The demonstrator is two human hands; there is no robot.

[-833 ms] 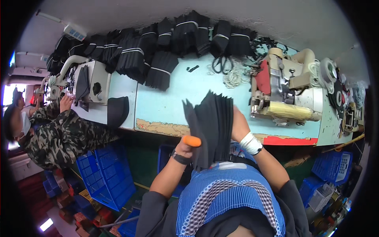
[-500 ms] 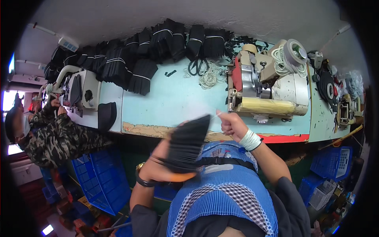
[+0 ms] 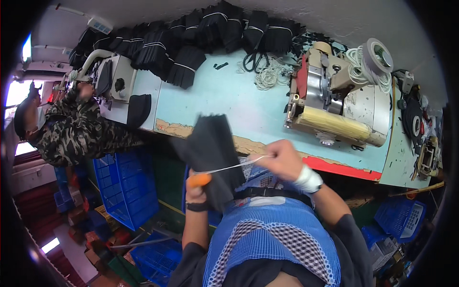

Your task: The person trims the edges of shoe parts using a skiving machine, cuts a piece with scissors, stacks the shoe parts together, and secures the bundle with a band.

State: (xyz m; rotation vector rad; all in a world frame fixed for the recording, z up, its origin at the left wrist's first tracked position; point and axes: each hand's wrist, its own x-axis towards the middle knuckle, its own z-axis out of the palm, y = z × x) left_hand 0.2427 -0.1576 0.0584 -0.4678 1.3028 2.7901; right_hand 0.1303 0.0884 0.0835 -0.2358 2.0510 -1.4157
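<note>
My left hand [image 3: 195, 193], with an orange finger cover, grips a fanned stack of black fabric pieces [image 3: 215, 148] over my lap, just in front of the table edge. A white elastic cord [image 3: 234, 166] lies across the stack and runs taut to my right hand [image 3: 282, 160]. The fingers of that hand are closed on the cord's end. Several white bands [image 3: 308, 180] are wound round my right wrist. Part of the stack is blurred, and most of my left fingers are hidden behind it.
Tied black bundles [image 3: 153, 50] line the table's back. Black scissors [image 3: 255, 62] and loose white cords [image 3: 270, 74] lie beside a beige sewing machine [image 3: 334, 95]. At left a co-worker in camouflage [image 3: 76, 129] sits at another machine [image 3: 117, 79]. Blue crates [image 3: 126, 186] stand below.
The stack has turned more upright and moved slightly left in my left hand. My right hand has come lower, and the cord now stretches across the stack. The whole view has shifted.
</note>
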